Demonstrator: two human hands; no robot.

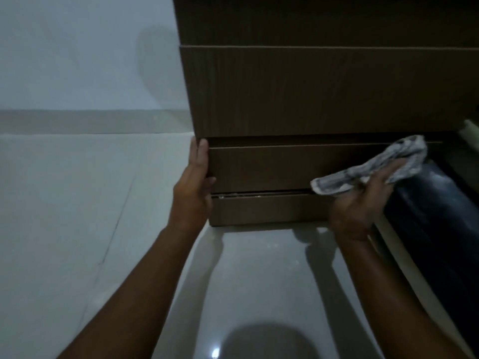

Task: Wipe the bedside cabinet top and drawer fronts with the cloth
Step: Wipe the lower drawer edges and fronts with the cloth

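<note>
The brown wood-grain bedside cabinet [311, 94] fills the upper right of the head view, seen from above its top. A drawer front [272, 168] below the top stands slightly out from the body. My left hand [194, 185] grips the left edge of that drawer front, fingers wrapped around its corner. My right hand [363, 206] holds a crumpled grey-and-white cloth [373, 168] against the right part of the same drawer front. A lower drawer front [267, 209] sits beneath it, just above the floor.
A glossy pale tiled floor [259, 281] lies in front of the cabinet. A white wall [77, 60] with a skirting strip runs along the left. A dark bed edge [440, 216] with a light wooden frame stands at the right, close to my right hand.
</note>
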